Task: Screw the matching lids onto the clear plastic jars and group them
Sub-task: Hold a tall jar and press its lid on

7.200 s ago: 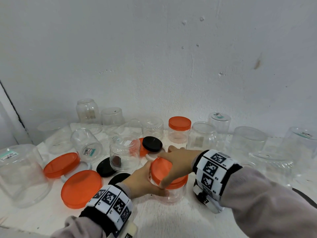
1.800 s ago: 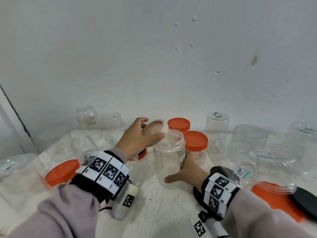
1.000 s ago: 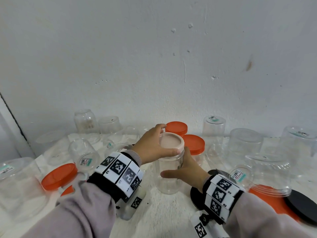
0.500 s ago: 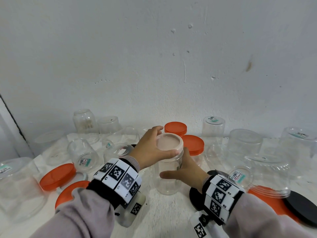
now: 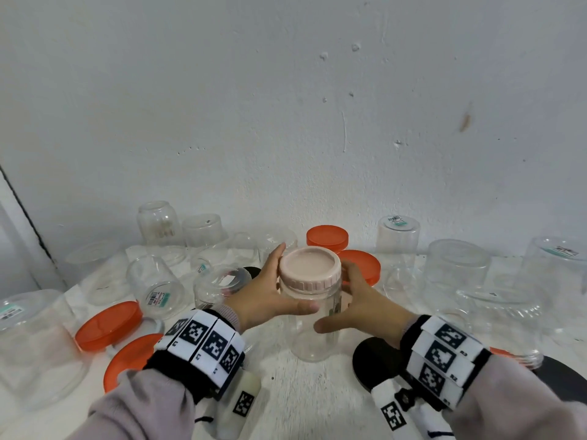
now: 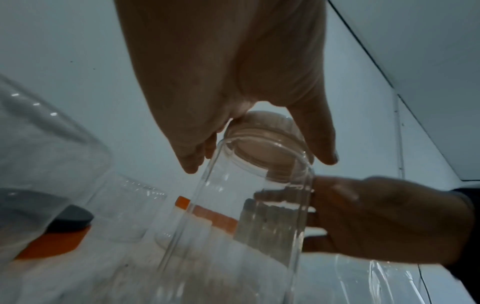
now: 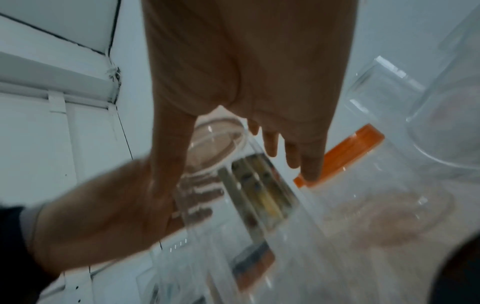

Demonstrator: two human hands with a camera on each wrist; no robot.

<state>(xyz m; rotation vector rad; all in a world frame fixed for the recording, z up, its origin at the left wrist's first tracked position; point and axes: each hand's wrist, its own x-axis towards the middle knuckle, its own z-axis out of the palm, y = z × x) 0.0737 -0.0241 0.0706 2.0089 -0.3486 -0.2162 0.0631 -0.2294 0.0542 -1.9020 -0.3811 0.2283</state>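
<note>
A tall clear jar (image 5: 313, 325) stands upright at the middle of the white table, capped by a pale pink lid (image 5: 308, 268). My left hand (image 5: 273, 290) curls round the lid and the jar's neck, fingers behind and thumb across the front just below the lid. In the left wrist view the lid (image 6: 262, 131) sits between my thumb and fingers. My right hand (image 5: 349, 301) grips the jar body from the right, thumb in front. In the right wrist view the jar (image 7: 259, 205) fills the space under my palm.
Two orange-lidded jars (image 5: 327, 239) (image 5: 363, 265) stand just behind. Loose orange lids (image 5: 109, 325) lie at the left, a black lid (image 5: 371, 360) under my right wrist, another black lid (image 5: 565, 379) far right. Several upturned clear jars (image 5: 457, 268) ring the table, with the wall close behind.
The pink lid came down onto the jar's mouth. Since then my left hand has turned round it, its thumb sliding to the front below the lid. My right hand kept its hold.
</note>
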